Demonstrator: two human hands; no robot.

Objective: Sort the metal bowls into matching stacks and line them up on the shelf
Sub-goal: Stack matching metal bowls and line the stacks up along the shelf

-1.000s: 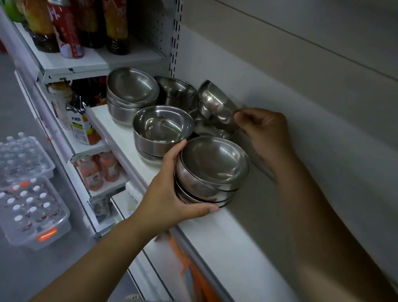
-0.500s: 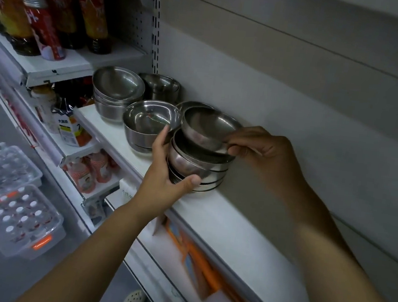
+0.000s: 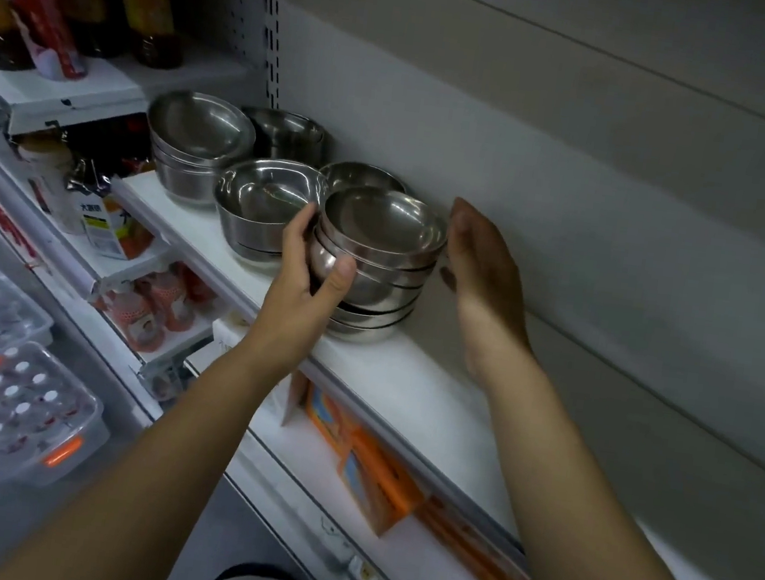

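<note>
A stack of several shiny metal bowls [image 3: 377, 260] stands on the white shelf [image 3: 417, 385]. My left hand [image 3: 310, 276] grips its left side, thumb across the front. My right hand [image 3: 484, 268] hovers open just off the stack's right rim, palm facing it. Left of the stack sits a deeper bowl stack [image 3: 263, 207]. Behind it a single bowl [image 3: 360, 178] peeks out. Farther left are a wide stack [image 3: 196, 146] and a darker stack [image 3: 291, 134] against the back panel.
The shelf runs on to the right of the stack, up to the grey back panel [image 3: 575, 193]. Bottles [image 3: 44, 7] stand on the upper left shelf, with packaged goods below. Orange boxes [image 3: 377, 477] lie on the lower shelf. Clear plastic trays [image 3: 5, 402] sit on the floor.
My right hand set the lifted bowl onto the stack, let go and drew back to the right. The left hand stayed on the stack's side.
</note>
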